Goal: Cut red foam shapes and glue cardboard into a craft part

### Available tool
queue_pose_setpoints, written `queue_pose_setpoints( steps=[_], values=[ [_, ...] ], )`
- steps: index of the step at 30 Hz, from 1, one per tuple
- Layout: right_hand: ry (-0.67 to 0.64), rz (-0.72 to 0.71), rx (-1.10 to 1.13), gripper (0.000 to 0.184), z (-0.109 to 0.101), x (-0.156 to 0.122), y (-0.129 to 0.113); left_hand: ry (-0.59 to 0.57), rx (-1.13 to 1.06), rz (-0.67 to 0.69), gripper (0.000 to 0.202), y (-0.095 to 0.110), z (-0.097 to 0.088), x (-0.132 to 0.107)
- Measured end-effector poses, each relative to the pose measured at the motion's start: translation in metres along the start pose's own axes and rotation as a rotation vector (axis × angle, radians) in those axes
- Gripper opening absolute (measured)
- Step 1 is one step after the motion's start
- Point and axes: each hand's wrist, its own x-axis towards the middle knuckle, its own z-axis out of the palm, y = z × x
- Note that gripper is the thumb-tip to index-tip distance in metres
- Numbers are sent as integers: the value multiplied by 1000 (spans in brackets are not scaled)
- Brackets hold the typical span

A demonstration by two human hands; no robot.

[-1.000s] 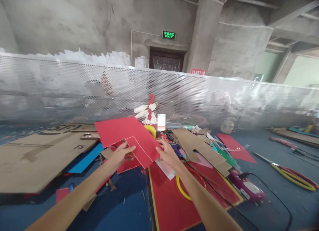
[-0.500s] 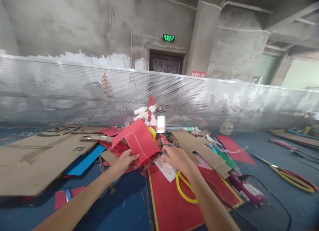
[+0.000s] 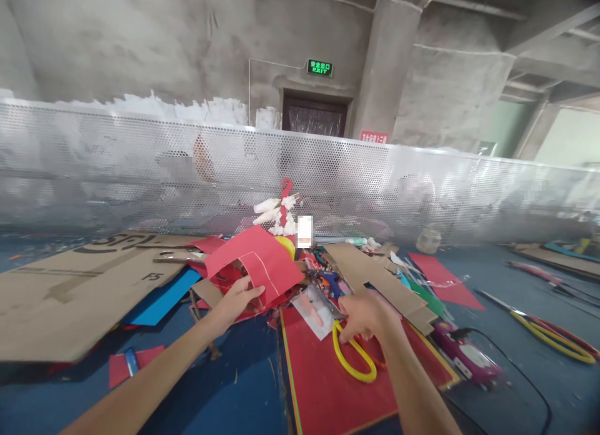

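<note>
Right hand (image 3: 363, 316) gone from red card (image 3: 262, 263) since half second ago; now down on scissors (image 3: 336, 344), fingers curled over top of yellow handle loop. Scissors lie on far end of red board (image 3: 323, 391), loop toward person, blades pointing away and left; long axis runs near-to-far, slanted left. Left hand (image 3: 237, 300) stays off board's far-left corner, pinching lower edge of red card, card sagged lower. Right hand nearer scissors.

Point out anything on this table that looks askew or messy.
The red card sheet in the left hand juts up bent over a jumbled heap of cardboard offcuts. The right hand grips yellow-handled scissors lying on a red board.
</note>
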Motion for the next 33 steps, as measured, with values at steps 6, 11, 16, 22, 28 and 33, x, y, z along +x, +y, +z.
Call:
queue_pose_setpoints(
  steps=[6,11,16,22,28,33],
  values=[
    [-64,4,18,32,-11,-7,1,24,23,55,35,2,1,1],
    [60,-111,102,38,-17,-9,27,67,23,110,36,9,4,1],
    [16,-333,434,35,-20,-11,18,149,9,120,39,13,4,2],
    [-122,-526,751,38,-14,-10,-27,221,-146,116,43,18,4,3],
    [-181,-554,832,42,-6,-16,-42,253,-208,119,45,17,-2,9],
    [-57,-438,662,40,3,-16,-38,286,-231,193,44,16,-5,12]
  ],
)
